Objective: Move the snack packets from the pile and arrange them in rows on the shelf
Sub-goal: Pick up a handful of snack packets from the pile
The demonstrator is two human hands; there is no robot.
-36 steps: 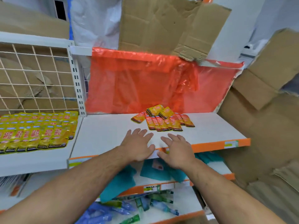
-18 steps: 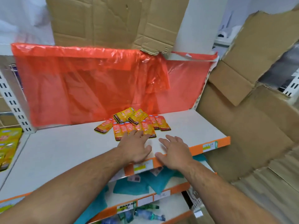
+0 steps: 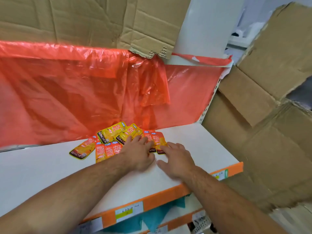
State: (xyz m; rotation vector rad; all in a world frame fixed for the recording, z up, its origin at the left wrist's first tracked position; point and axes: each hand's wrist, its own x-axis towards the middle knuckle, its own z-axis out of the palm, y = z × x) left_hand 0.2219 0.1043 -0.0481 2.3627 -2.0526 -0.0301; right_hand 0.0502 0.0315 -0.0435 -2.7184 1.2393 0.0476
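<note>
A pile of several orange and yellow snack packets [image 3: 108, 146] lies near the back of the white shelf [image 3: 42, 169], against the red plastic sheet. My left hand [image 3: 137, 152] rests palm down over the front of the pile, fingers spread and covering some packets. My right hand [image 3: 175, 159] lies flat just right of it, its fingertips touching the rightmost orange packet [image 3: 158, 141]. Neither hand has lifted a packet.
A red plastic sheet [image 3: 76, 92] hangs behind the shelf. Cardboard [image 3: 263, 129] covers the right side and the top. The shelf front is an orange strip [image 3: 165, 195] with price labels. Teal packets [image 3: 152, 218] lie on the lower shelves.
Both hands have moved forward from the shelf's front edge onto the pile. The view has shifted right and closer, so the yellow packets on the left shelf are out of sight.
</note>
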